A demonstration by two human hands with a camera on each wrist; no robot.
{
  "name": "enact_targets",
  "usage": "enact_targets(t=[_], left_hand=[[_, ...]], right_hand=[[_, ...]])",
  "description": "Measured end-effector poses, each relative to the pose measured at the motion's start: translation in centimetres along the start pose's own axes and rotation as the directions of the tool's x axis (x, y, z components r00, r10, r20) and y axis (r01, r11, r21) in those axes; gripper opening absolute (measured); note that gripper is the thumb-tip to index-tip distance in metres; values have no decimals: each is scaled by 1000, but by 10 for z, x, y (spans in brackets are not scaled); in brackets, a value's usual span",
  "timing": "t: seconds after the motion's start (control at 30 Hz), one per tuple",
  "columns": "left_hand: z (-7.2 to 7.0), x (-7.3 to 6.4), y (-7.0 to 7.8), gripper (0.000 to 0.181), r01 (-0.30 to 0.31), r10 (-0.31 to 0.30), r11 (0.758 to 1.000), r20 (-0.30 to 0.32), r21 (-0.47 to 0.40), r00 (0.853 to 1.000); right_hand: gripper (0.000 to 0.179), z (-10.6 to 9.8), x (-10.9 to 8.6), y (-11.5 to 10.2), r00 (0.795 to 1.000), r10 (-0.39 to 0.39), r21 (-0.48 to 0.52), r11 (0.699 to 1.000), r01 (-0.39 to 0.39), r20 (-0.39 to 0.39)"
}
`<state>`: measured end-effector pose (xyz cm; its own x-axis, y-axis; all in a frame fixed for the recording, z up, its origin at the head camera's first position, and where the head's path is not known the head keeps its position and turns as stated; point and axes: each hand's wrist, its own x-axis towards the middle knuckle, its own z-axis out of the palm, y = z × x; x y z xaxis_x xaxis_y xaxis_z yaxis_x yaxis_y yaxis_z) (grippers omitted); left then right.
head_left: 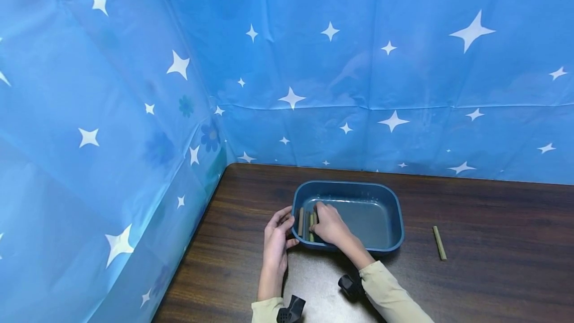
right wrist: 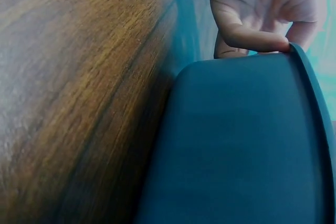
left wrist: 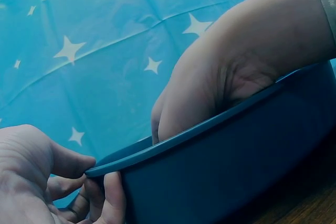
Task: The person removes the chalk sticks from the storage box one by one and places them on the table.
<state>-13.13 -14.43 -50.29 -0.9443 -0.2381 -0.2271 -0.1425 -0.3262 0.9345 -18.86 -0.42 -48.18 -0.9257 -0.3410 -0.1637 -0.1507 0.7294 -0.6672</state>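
Observation:
A dark blue rectangular basin (head_left: pixel 372 218) with rounded corners stands on the table. My left hand (head_left: pixel 276 243) holds its left end, thumb at the rim and fingers against the outer wall, as the left wrist view (left wrist: pixel 31 177) also shows. Several short sticks lie side by side at the basin's left end, among them a brown stick (head_left: pixel 301 222) and a yellow-green stick (head_left: pixel 311 228). Reaching over the near wall, my right hand (head_left: pixel 331 226) pinches a stick at the right of this row. In the left wrist view the basin wall hides the right fingertips.
One loose greenish stick (head_left: pixel 440 243) lies on the dark wooden table (head_left: pixel 498 243), right of the basin. Blue star-patterned curtains (head_left: pixel 358 79) hang behind the table and along its left side. Black wrist cameras (head_left: pixel 291 309) sit near both sleeves.

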Motion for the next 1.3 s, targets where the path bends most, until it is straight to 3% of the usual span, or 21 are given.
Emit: enact_targets(t=[0.23, 0.47, 0.77, 1.3], left_hand=[[1, 0, 0, 38, 8, -7, 1000, -13, 13, 1000], [1, -1, 0, 39, -4, 4, 1000, -3, 8, 1000], [1, 0, 1, 39, 5, -5, 1000, -8, 15, 1000], [1, 1, 0, 38, 5, -5, 1000, -14, 31, 1000]], right_hand=[[63, 3, 5, 0, 1000, 24, -11, 1000, -24, 8], [49, 5, 8, 2, 1000, -12, -29, 999, 12, -9], [55, 4, 10, 0, 1000, 17, -22, 1000, -17, -4], [47, 6, 10, 2, 1000, 14, 68, 998, -13, -13]])
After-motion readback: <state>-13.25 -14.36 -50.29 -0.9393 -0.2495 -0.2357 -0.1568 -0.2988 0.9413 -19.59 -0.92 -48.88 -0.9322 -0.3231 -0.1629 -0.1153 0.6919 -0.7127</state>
